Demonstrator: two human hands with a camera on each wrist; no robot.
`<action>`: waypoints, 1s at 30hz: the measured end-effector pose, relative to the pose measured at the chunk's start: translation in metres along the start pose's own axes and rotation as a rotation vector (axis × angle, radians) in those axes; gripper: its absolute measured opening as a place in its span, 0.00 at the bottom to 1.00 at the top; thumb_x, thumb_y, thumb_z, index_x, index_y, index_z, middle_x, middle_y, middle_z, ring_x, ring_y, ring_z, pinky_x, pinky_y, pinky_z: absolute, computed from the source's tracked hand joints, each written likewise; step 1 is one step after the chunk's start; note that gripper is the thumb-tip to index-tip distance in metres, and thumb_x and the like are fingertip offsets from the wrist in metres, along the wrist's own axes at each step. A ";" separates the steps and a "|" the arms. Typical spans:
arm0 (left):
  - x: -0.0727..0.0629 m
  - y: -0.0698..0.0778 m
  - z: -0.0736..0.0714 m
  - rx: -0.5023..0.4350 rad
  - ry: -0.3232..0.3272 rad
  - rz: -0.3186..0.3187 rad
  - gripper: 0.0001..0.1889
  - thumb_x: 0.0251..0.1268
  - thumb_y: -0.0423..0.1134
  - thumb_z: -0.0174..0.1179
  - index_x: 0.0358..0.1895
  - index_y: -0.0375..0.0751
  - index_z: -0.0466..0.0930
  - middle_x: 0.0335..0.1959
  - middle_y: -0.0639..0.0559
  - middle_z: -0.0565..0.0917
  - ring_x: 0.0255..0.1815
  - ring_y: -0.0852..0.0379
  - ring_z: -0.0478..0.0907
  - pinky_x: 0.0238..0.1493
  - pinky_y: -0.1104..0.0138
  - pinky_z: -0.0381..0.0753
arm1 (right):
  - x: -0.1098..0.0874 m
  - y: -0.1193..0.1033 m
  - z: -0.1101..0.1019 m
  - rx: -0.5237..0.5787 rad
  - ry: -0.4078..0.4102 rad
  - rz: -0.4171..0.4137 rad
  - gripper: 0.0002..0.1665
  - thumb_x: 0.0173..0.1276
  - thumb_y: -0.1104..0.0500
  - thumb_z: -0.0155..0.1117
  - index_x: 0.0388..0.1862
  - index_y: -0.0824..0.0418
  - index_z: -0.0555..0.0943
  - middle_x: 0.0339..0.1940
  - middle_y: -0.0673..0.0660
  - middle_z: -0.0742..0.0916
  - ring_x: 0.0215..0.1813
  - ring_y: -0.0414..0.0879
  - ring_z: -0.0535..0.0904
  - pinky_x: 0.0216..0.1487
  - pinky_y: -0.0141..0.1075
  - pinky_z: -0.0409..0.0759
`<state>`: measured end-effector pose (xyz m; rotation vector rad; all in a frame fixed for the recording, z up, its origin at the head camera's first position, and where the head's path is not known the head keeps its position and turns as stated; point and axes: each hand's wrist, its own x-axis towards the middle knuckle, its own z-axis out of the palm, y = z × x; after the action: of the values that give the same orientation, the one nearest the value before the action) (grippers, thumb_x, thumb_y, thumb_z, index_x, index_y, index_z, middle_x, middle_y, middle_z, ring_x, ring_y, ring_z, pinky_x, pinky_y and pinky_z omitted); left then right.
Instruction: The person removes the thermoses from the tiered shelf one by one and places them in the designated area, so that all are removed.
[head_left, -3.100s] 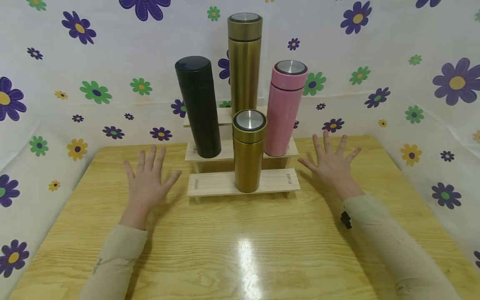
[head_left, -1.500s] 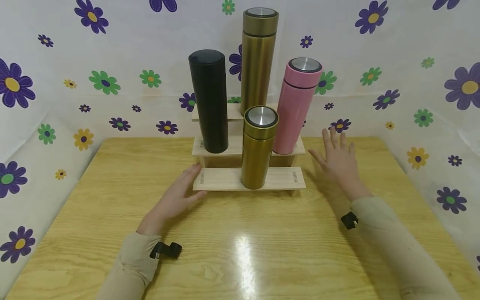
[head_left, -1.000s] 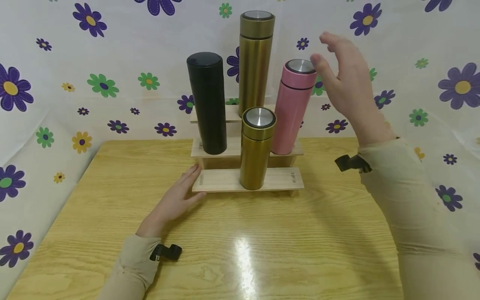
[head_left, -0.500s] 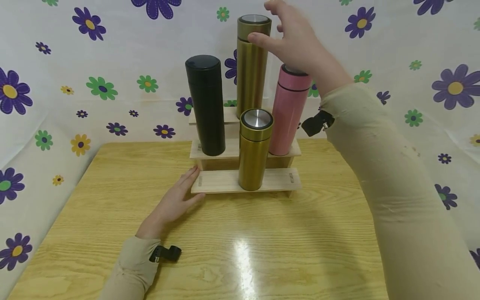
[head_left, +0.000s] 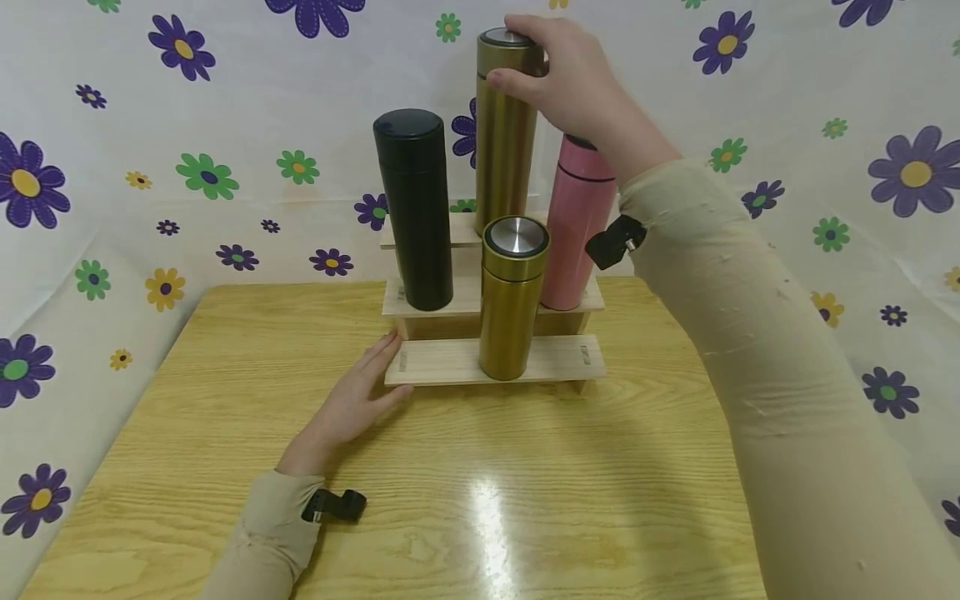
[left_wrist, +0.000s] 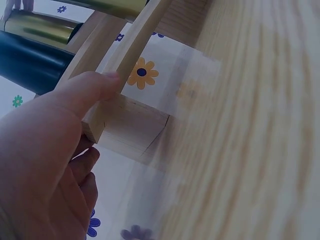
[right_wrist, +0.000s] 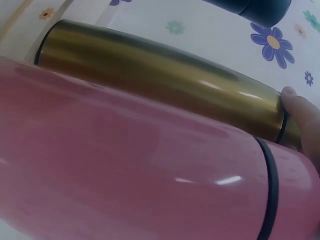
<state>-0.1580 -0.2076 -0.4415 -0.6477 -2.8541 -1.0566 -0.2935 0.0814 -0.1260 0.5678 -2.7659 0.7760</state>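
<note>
At the top of the stepped wooden stand [head_left: 435, 362], a tall gold thermos [head_left: 501, 158] stands upright. My right hand [head_left: 577, 79] grips it round the lid, the thumb at its front side in the head view. In the right wrist view the thumb [right_wrist: 300, 112] lies at the lid's dark seam. My left hand [head_left: 345, 408] holds the left end of the lowest step. In the left wrist view its thumb [left_wrist: 92, 87] is over the plank, with the other fingers curled at the far side. A short gold thermos [head_left: 508, 325] stands on that lowest step.
On the middle step stand a black thermos [head_left: 412, 208] at the left and a pink thermos [head_left: 576, 229] at the right, partly behind my right wrist. The wooden table [head_left: 420, 500] reaches back to a flowered cloth [head_left: 247, 108].
My left hand has come in to the stand's lowest step. My right hand has risen from the table, passed over the pink thermos and taken hold of the tall gold thermos's top.
</note>
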 end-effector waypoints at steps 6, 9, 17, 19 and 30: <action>0.000 0.000 0.000 -0.010 0.000 -0.012 0.41 0.68 0.56 0.55 0.77 0.46 0.47 0.77 0.51 0.47 0.76 0.50 0.44 0.73 0.51 0.47 | -0.002 0.000 -0.002 -0.005 0.023 -0.022 0.40 0.69 0.39 0.54 0.76 0.48 0.58 0.68 0.52 0.70 0.60 0.46 0.69 0.60 0.32 0.72; 0.000 0.000 0.000 -0.011 0.002 -0.013 0.41 0.68 0.55 0.55 0.77 0.46 0.47 0.77 0.51 0.48 0.76 0.50 0.44 0.73 0.51 0.47 | -0.003 0.001 -0.002 0.014 0.030 -0.016 0.39 0.68 0.39 0.55 0.75 0.47 0.60 0.66 0.52 0.72 0.57 0.45 0.69 0.57 0.31 0.73; -0.001 -0.001 0.001 -0.029 0.003 -0.011 0.40 0.68 0.54 0.56 0.76 0.45 0.47 0.77 0.51 0.48 0.76 0.50 0.45 0.73 0.52 0.48 | -0.009 0.012 -0.009 0.093 0.102 0.009 0.38 0.66 0.41 0.58 0.74 0.45 0.62 0.66 0.51 0.72 0.57 0.43 0.70 0.58 0.29 0.73; -0.001 -0.002 0.002 -0.033 0.005 -0.009 0.40 0.68 0.54 0.57 0.76 0.45 0.48 0.77 0.51 0.48 0.76 0.50 0.45 0.73 0.51 0.48 | -0.010 0.016 -0.014 0.131 0.151 0.014 0.36 0.66 0.42 0.59 0.72 0.44 0.65 0.65 0.50 0.73 0.59 0.43 0.72 0.60 0.29 0.72; 0.000 -0.002 0.001 -0.049 0.008 -0.013 0.41 0.67 0.54 0.57 0.76 0.46 0.48 0.77 0.48 0.49 0.76 0.50 0.45 0.73 0.51 0.49 | -0.017 0.053 -0.046 0.384 0.439 0.057 0.27 0.60 0.50 0.68 0.60 0.46 0.75 0.52 0.45 0.78 0.56 0.38 0.72 0.61 0.27 0.69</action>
<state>-0.1586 -0.2087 -0.4438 -0.6280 -2.8378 -1.1316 -0.2954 0.1529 -0.1164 0.3288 -2.2517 1.2848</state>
